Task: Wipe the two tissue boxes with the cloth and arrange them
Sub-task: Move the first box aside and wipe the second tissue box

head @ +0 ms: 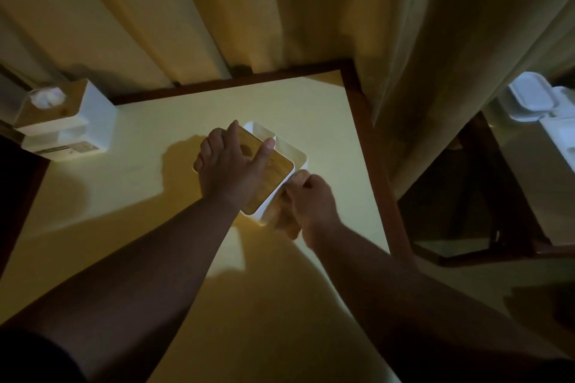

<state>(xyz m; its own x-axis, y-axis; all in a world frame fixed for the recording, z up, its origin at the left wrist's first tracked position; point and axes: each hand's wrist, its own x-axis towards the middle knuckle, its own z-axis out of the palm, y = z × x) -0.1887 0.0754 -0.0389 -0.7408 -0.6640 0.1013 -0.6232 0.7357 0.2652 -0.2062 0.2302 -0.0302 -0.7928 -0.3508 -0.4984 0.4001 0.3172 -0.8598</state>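
A white tissue box with a wooden lid (277,172) sits in the middle of the pale table (155,211). My left hand (230,165) lies spread over its lid, fingers gripping the far edges. My right hand (314,205) presses a crumpled cloth (284,219) against the box's near right side. A second white tissue box (77,121), with a wooden top and tissue poking out, stands at the table's far left corner.
Heavy curtains (280,9) hang right behind the table's dark wooden rim (370,134). To the right, a lower dark surface holds white lidded containers (314,99). The light is dim, with hard shadows across the tabletop.
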